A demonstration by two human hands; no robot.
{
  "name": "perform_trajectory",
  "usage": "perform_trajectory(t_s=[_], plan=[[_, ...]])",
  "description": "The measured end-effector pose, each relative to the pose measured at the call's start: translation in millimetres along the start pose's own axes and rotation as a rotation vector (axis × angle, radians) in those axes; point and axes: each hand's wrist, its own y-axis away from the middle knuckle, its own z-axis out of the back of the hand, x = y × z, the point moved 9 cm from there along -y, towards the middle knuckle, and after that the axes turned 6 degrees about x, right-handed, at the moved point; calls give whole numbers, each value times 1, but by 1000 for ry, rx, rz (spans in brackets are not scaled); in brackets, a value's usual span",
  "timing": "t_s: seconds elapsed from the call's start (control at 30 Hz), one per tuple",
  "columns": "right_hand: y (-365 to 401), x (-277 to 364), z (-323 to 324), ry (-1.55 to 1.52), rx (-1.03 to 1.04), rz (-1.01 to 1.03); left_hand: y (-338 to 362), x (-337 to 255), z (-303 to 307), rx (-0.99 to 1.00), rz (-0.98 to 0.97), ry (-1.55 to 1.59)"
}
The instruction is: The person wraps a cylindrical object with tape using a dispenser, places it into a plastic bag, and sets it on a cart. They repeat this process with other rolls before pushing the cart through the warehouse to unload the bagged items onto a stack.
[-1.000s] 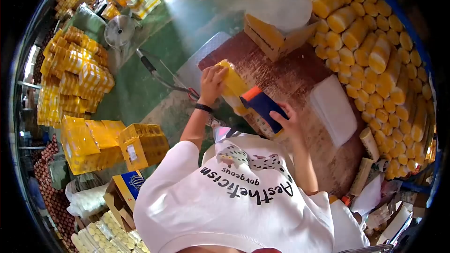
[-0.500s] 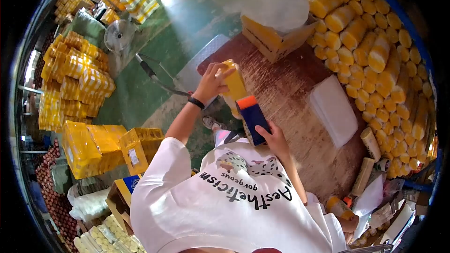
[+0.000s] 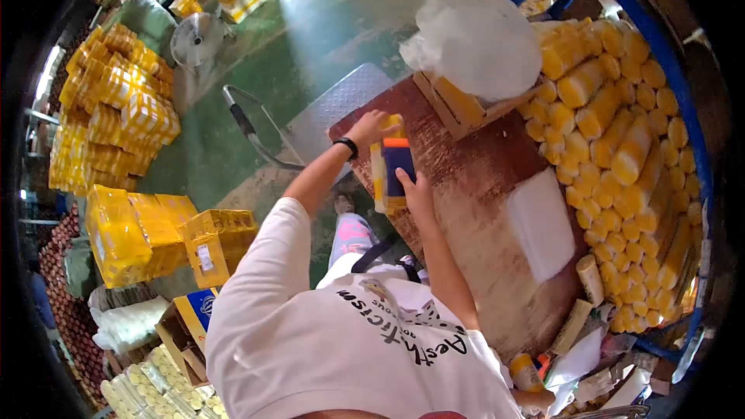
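Observation:
My left hand, with a black band at the wrist, has its fingers bent over the far end of a yellow-and-white package. My right hand grips a dark blue block with an orange edge, its thumb across the blue face. The block lies against the package, which is partly hidden beneath it. Both hands are over the near left edge of a worn red-brown table.
An open carton with clear plastic stands at the table's far end. White sheets lie rightward. Yellow-ended rolls are stacked at right, taped boxes at left. Someone's hand shows at lower right.
The blue block has moved up and left in view and now overlaps the package more. My right hand moved with it. The view has shifted, and my hands are closer together.

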Motion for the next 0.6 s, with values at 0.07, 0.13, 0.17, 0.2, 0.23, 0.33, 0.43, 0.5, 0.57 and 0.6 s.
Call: perform_trajectory(t_s=[0.07, 0.13, 0.17, 0.2, 0.23, 0.33, 0.43, 0.5, 0.57, 0.6], plan=[[-30, -23, -13, 87, 65, -89, -20, 34, -9, -74, 68, 95], [-28, -2, -25, 91, 102, -111, -39, 43, -17, -1, 35, 95], [-26, 5, -27, 76, 62, -128, -45, 42, -20, 50, 8, 13], [-25, 7, -29, 58, 22, -148, -41, 36, -16, -9, -47, 25], [-22, 6, -31, 38, -21, -174, -42, 35, -17, -48, -83, 79], [-17, 2, -31, 95, -130, -238, -51, 33, -16, -20, -85, 57], [-12, 0, -31, 153, -187, -295, -57, 34, -24, 26, -113, 63], [1, -1, -31, 48, -235, -340, -59, 38, -27, -30, -147, 49], [22, -9, -29, 31, -229, -386, -59, 39, -27, -44, -151, 54], [34, -14, -26, 78, -243, -385, -61, 39, -27, -7, -154, 60]])
